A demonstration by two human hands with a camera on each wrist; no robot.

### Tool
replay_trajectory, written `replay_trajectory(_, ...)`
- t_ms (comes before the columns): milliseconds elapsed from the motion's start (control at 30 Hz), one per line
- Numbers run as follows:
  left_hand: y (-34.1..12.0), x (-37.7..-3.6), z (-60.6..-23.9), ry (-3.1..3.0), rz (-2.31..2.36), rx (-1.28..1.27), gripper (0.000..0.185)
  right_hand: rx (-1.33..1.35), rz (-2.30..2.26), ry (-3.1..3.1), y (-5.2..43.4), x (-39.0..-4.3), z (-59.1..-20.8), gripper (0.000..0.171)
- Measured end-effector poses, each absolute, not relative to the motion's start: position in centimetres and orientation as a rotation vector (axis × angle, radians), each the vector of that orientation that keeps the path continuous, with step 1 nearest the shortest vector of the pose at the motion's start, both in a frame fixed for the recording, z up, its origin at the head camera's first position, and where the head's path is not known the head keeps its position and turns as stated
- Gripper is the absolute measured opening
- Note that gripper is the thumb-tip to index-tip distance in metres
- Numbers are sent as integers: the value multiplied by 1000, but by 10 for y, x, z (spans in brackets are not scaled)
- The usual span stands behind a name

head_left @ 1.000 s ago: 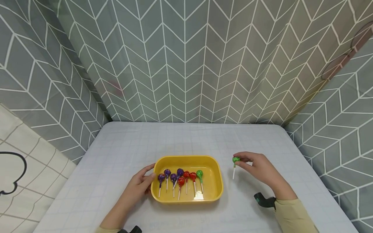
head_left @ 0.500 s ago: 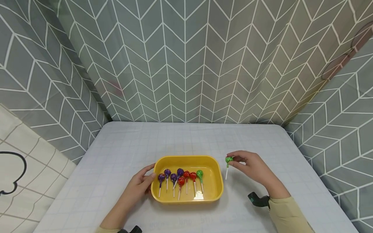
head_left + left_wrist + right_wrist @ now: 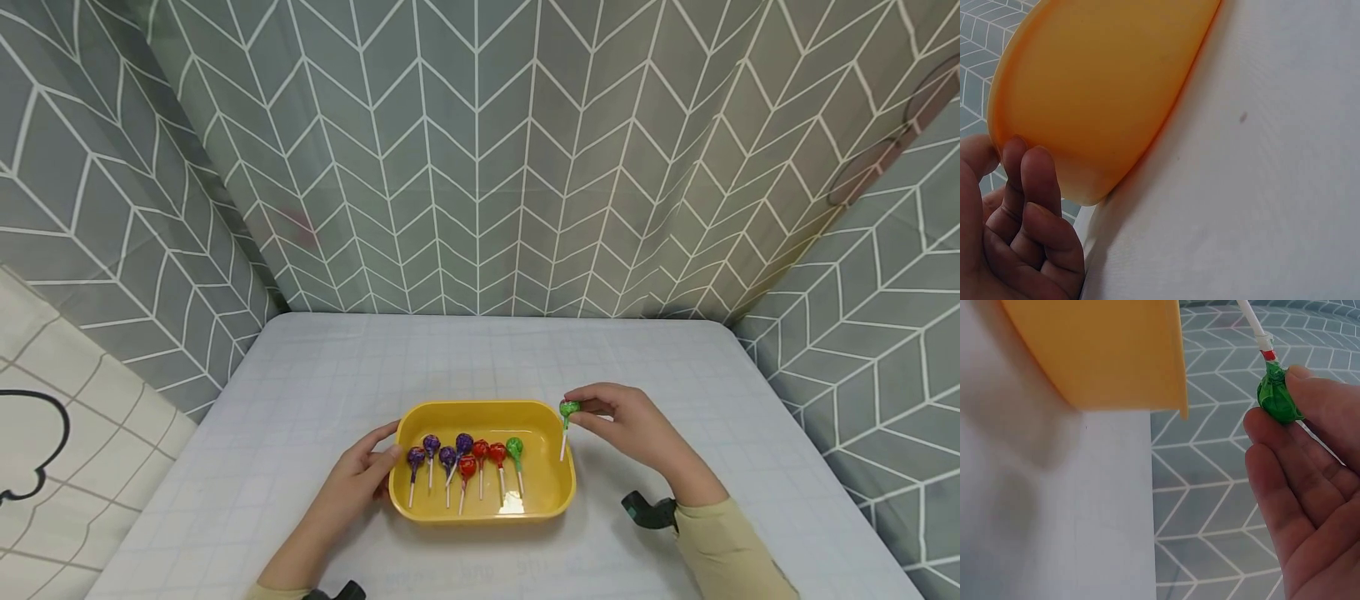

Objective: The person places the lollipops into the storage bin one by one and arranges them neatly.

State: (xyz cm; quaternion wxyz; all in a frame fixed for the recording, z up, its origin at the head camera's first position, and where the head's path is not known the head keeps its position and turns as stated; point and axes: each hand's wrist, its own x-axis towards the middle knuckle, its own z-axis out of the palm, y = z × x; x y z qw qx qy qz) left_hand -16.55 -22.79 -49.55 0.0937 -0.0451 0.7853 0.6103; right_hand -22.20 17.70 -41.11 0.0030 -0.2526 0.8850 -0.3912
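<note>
— What do we see around the work?
— A pale gridded counter (image 3: 480, 358), and grey chevron-patterned cloth (image 3: 480, 158) hung behind it and on both sides.
— And at far left?
— A cream checked panel (image 3: 67, 467) with a black outline, perhaps a drawing; we cannot tell.

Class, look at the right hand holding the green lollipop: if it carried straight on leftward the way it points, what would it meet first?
Probably the yellow tray's right rim: the right hand pinches the green lollipop just at that edge. Height above the rim is unclear.
</note>
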Motion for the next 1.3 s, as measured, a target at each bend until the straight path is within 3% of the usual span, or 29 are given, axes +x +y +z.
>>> replay_trajectory(467,-227,-165,-495,2345,1798,-146,48,-908,-1112,2779,161,-222,-419,26)
replay_trajectory(1300,-228,-166,-496,2352,1795,-124,49,-837,-988,2837,163,-218,-421,27)
